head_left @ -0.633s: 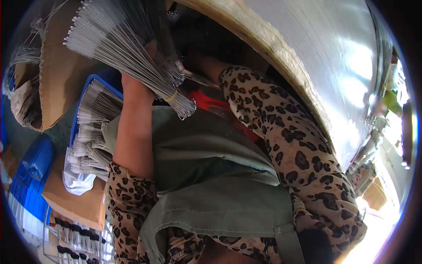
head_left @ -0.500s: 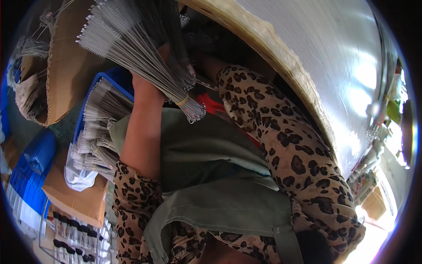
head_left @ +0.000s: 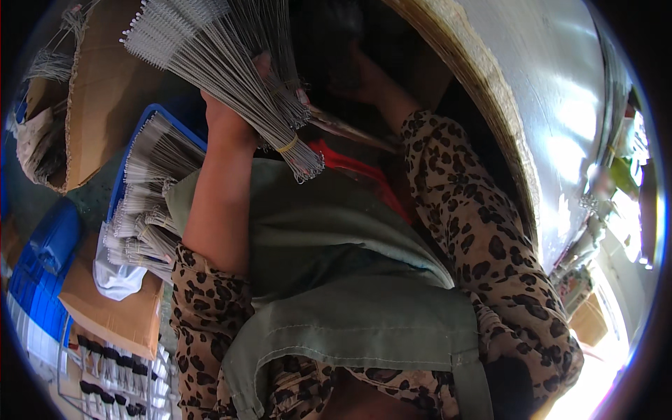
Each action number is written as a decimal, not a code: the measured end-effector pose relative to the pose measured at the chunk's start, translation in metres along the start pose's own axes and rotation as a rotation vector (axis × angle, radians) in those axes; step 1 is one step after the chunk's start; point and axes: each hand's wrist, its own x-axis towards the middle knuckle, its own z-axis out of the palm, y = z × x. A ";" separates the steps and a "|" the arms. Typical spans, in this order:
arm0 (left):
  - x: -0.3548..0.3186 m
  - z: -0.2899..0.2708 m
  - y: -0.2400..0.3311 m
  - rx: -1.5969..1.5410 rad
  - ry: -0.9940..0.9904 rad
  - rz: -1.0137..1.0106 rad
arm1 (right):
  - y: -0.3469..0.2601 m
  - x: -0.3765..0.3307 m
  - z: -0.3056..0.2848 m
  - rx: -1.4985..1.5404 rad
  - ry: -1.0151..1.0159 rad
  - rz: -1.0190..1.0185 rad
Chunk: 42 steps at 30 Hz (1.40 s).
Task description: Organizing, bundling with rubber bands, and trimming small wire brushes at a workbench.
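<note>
My left hand (head_left: 229, 119) is closed around a thick bundle of thin wire brushes (head_left: 210, 59). Their bristled ends fan out toward the upper left. Near the looped ends, a yellow rubber band (head_left: 287, 145) ties the bundle. More dark wires (head_left: 280, 49) stand behind it, close to my fingers. My right hand (head_left: 360, 80) reaches into deep shadow under the table edge. Its fingers are too dark and blurred to make out, beside a dim greyish shape. A green-grey apron (head_left: 336, 217) covers my lap, with something red (head_left: 357, 171) beyond it.
At left, a blue bin (head_left: 120, 183) holds several similar brush bundles (head_left: 150, 175). Around it are a cardboard box (head_left: 105, 98), a white plastic bag (head_left: 120, 278), a blue plastic container (head_left: 56, 234) and a rack of black-tipped brushes (head_left: 119, 364). A metal-topped table (head_left: 532, 91) with a rough edge curves along the right.
My right hand has moved away from the bundle, up and to the right into the shadow. The left hand keeps hold of the brushes, shifted slightly upward in view.
</note>
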 end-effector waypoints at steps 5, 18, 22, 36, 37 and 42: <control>0.002 0.000 0.003 0.388 0.034 0.160 | -0.006 -0.001 -0.024 -0.040 -0.054 0.009; 0.009 -0.010 -0.007 0.152 0.026 0.098 | -0.049 -0.043 -0.063 -0.324 0.444 -0.316; 0.010 -0.012 -0.009 0.145 0.058 0.067 | -0.041 -0.047 -0.054 -0.413 0.444 -0.418; 0.016 -0.012 -0.018 0.114 0.070 -0.010 | -0.052 0.071 -0.173 -1.375 0.851 -0.414; 0.015 -0.012 -0.017 0.113 0.077 -0.011 | -0.049 0.074 -0.175 -1.349 0.817 -0.413; 0.012 -0.015 -0.015 0.092 0.078 -0.002 | -0.048 0.105 -0.160 -1.213 0.663 -0.390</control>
